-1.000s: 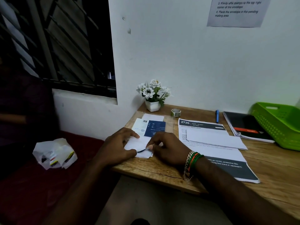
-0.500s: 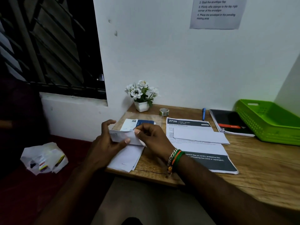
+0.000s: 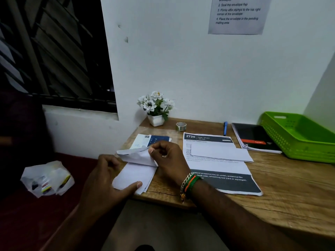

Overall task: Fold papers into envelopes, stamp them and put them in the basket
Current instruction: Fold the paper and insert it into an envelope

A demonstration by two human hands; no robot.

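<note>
**Envelope flap lifted at the bench corner**

Since half a second ago the left hand (image 3: 107, 180) has dropped, thumb pressing the envelope (image 3: 135, 175) flat on the bench (image 3: 282, 180). Right hand (image 3: 168, 160), fingers curled, pinches the raised flap (image 3: 135, 153). Green basket (image 3: 299, 138) stands far right.

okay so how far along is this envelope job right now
Early. Nothing looks finished: the green basket shows no envelopes. In hand: the right hand pinches the raised flap of a white envelope while the left hand holds it on the desk. Still left: sealing, stamping and putting it in the basket.
</note>
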